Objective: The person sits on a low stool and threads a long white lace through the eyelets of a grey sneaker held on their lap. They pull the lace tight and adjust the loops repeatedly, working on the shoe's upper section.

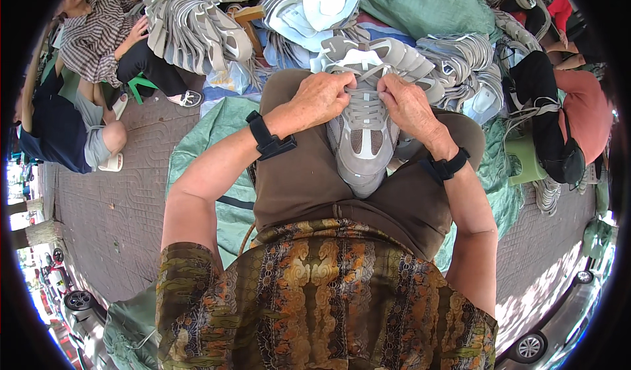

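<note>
A grey sneaker (363,133) lies between my thighs with its toe toward me, and grey laces (368,107) cross its front. My left hand (327,96) is closed in a pinch at the left side of the upper lace rows. On the opposite side, my right hand (409,107) pinches in the same way, thumb against fingers. A lace end seems to be in each pinch, though the fingertips hide most of it. More grey shoe uppers (404,58) lie just beyond the sneaker, by my knees.
Stacks of grey shoe uppers (197,28) spread across the far side, with more at the right (460,61). A green tarp (204,137) lies under me. Other people sit at the left (98,38) and right (585,114), near a green stool (526,160). Parked cars stand behind.
</note>
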The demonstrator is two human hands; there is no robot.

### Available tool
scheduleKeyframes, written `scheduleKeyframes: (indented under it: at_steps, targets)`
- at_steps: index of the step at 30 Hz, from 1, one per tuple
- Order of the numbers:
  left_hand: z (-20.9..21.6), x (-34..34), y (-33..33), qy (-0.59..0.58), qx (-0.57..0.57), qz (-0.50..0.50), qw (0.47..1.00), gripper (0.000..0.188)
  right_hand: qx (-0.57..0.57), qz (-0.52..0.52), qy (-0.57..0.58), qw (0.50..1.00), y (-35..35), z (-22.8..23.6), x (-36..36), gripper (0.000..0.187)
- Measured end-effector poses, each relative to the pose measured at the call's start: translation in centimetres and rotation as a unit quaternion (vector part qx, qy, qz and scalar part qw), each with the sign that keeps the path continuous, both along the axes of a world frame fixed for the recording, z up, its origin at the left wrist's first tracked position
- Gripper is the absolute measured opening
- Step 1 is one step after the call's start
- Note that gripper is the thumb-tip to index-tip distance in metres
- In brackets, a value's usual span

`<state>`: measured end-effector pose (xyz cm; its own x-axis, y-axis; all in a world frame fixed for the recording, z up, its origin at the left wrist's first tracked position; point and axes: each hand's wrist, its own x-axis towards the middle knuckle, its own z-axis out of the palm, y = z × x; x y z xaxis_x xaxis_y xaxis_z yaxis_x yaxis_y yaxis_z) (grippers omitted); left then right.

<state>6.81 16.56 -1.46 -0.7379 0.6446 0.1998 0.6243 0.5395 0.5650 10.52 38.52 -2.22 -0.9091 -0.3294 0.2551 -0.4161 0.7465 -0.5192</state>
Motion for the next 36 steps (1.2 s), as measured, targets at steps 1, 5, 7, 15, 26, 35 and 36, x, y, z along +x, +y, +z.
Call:
scheduleKeyframes:
  at_steps: [1, 5, 7, 15, 26, 35, 36]
  targets:
    - [-0.1, -0.1, -0.1, 0.037, 0.006, -0.010, 0.999, 0.013, 0.007, 0.014, 0.009, 1.000, 0.0, 0.2, 0.1, 0.006]
    - [-0.5, -0.1, -0.4, 0.105, 0.016, -0.044, 0.993, 0.006, 0.020, 0.048, 0.021, 0.998, -0.3, 1.4, 0.9, 0.006]
    - [-0.1, 0.1, -0.3, 0.082, 0.027, -0.057, 0.995, 0.005, 0.019, 0.055, 0.022, 0.998, -0.4, 1.4, 0.8, 0.006]
    - [0.3, -0.2, -0.5, -0.012, 0.080, -0.039, 0.996, 0.006, -0.001, 0.036, 0.004, 0.999, 0.3, 1.9, 0.6, 0.008]
    - [0.6, -1.0, -0.3, -0.266, 0.200, 0.021, 0.943, 0.009, -0.128, 0.017, -0.054, 0.990, 1.7, 0.6, -0.3, 0.009]
    - [0.1, -2.6, -1.0, -0.103, 0.098, 0.033, 0.989, 0.014, -0.154, -0.046, 0.026, 0.987, 1.6, 0.7, -1.4, 0.013]
    - [0.3, -2.6, -0.8, -0.090, 0.067, 0.025, 0.993, 0.015, -0.134, -0.029, 0.034, 0.990, 1.3, 0.9, -1.5, 0.013]
